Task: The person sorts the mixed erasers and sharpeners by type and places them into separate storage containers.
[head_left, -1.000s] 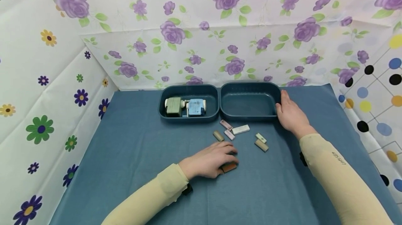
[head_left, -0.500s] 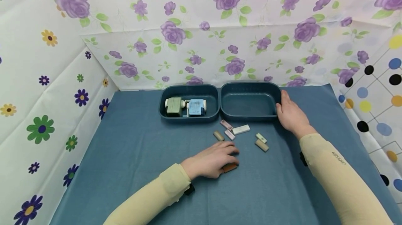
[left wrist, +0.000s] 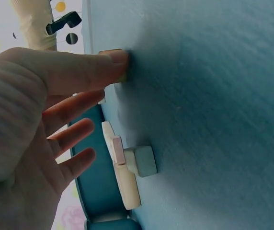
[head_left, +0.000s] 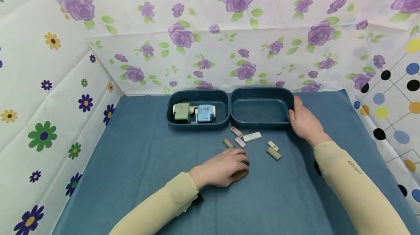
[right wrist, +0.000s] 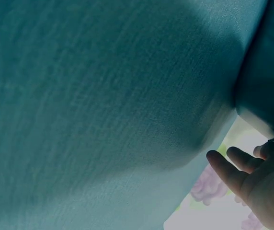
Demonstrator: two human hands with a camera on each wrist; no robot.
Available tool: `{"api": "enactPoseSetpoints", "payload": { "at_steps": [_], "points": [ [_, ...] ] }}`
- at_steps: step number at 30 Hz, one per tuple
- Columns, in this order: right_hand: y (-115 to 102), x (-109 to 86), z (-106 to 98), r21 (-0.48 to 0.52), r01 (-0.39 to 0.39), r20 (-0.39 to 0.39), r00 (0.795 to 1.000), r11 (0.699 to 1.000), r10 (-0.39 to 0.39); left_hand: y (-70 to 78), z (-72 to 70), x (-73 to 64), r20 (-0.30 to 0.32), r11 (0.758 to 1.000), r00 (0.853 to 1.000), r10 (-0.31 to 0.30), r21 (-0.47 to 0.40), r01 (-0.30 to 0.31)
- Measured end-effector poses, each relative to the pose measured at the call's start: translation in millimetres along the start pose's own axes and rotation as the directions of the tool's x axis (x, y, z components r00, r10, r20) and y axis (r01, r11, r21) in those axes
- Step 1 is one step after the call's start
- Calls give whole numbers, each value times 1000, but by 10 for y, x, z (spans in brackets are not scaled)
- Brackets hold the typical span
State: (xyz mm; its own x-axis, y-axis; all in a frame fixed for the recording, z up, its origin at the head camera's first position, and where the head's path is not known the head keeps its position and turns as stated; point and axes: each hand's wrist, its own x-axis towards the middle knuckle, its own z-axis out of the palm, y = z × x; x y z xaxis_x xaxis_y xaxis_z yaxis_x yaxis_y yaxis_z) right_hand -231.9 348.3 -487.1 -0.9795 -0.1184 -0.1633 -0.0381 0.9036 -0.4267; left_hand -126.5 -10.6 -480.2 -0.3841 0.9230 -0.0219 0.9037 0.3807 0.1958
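Note:
My left hand [head_left: 223, 167] is low over the blue cloth, its thumb and forefinger pinching a small orange eraser [head_left: 240, 175]. In the left wrist view the thumb covers much of that eraser [left wrist: 109, 51], while the other fingers are spread. Just beyond the hand lie several block-shaped erasers: a tan one [head_left: 228, 143], two pink ones [head_left: 236, 131] and a white one [head_left: 252, 136]. A pale green one [head_left: 273, 145] and another tan one [head_left: 273, 153] lie to the right. My right hand [head_left: 306, 122] rests with straight fingers along the right wall of the right-hand tray [head_left: 262, 122].
A second dark blue tray [head_left: 197, 126] stands beside the first, on its left. Inside it are a green box-shaped device [head_left: 182, 112] and a light blue one [head_left: 205, 112], both with white knobs. Flower-printed sheets [head_left: 210, 34] close off the back and left of the table.
The orange eraser has turned slightly and moved further under my left fingers, which have closed in on it. My right hand stays at the tray.

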Motion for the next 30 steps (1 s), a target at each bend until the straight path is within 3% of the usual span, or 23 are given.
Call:
{"api": "enactPoseSetpoints", "payload": {
  "at_steps": [7,14,30],
  "points": [
    [30,-7,2,4,8,-5,1000,1000,-8,-32,-25,16,-86,999,996,-20,-30,17],
    [26,7,0,14,19,-13,1000,1000,-19,-70,-44,28,-199,998,980,-13,-58,2],
    [17,4,18,20,6,-13,1000,1000,-6,-202,-121,105,-283,994,953,-104,-54,92]
  ]
}}
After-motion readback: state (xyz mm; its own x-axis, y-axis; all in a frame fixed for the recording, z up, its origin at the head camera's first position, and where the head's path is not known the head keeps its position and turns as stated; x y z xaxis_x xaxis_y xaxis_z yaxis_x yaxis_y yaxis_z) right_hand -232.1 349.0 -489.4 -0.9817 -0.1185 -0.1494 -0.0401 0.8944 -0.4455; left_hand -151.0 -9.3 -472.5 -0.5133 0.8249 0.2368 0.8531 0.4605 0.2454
